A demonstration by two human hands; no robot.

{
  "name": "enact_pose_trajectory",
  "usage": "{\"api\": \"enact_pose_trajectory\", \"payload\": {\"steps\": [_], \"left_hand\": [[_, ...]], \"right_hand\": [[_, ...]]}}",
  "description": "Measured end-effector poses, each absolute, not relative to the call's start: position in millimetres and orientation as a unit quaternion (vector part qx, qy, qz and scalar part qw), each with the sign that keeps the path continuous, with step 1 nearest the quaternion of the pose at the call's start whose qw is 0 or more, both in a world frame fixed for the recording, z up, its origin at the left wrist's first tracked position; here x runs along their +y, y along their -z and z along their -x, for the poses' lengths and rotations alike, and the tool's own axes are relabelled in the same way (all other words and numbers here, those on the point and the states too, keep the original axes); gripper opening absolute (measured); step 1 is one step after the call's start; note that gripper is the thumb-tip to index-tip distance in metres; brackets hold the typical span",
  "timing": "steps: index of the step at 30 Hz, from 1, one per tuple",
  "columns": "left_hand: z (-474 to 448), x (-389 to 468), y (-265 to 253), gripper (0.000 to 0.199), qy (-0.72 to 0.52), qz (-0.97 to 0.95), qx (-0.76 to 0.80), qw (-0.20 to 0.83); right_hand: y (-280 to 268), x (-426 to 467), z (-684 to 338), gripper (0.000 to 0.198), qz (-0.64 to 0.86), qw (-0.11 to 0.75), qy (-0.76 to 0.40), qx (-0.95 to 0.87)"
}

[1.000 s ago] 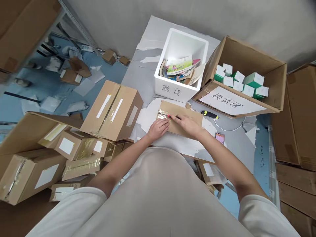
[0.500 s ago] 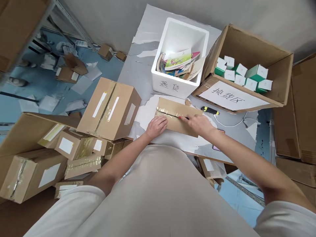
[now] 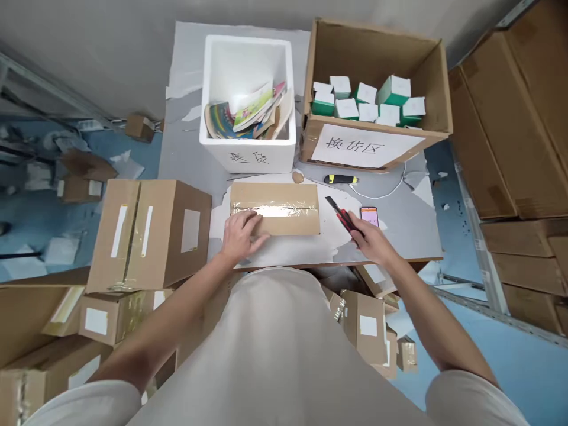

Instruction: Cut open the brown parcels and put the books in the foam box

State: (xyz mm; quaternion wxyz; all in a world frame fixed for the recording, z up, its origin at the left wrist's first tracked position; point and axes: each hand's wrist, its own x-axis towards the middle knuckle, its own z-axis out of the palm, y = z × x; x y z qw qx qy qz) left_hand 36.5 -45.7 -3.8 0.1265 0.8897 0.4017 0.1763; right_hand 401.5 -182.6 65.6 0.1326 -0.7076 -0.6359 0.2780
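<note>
Person's left hand, loosely spread, rests on one taped box, centre of frame; right hand, well apart, clamped round one knife, right of centre. One phone just beside that hand.

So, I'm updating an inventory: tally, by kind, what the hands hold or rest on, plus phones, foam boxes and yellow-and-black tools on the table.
Red-and-black cutter, right hand: 1
Cardboard box, left hand: 1
Phone: 1
Foam box: 1
Yellow-and-black tool: 1
Total: 5
</note>
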Motion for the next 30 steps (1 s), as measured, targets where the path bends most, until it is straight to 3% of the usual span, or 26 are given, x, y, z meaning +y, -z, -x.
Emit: {"api": "enact_pose_trajectory", "payload": {"steps": [3, 6, 19, 25, 30], "left_hand": [[-50.7, -37.9, -9.3, 0.101, -0.102, -0.907, 0.397, 0.1], [-62.4, -32.4, -12.5, 0.114, -0.039, -0.908, 0.407, 0.087], [-67.2, -34.0, -1.6, 0.115, -0.047, -0.895, 0.431, 0.106], [-68.0, -32.1, -0.6, 0.115, -0.039, -0.9, 0.418, 0.119], [-69.8, -34.0, 0.5, 0.115, -0.04, -0.891, 0.435, 0.123]], "right_hand": [[-43.3, -182.3, -380.9, 0.057, 0.7, 0.182, -0.344, -0.599], [-34.5, -179.1, -376.0, 0.057, 0.685, 0.202, -0.369, -0.594], [-56.3, -172.0, -407.0, 0.056, 0.656, 0.147, -0.507, -0.54], [-47.1, -162.0, -391.2, 0.058, 0.665, 0.165, -0.495, -0.534], [-38.8, -188.5, -380.4, 0.056, 0.635, 0.191, -0.548, -0.51]]}}
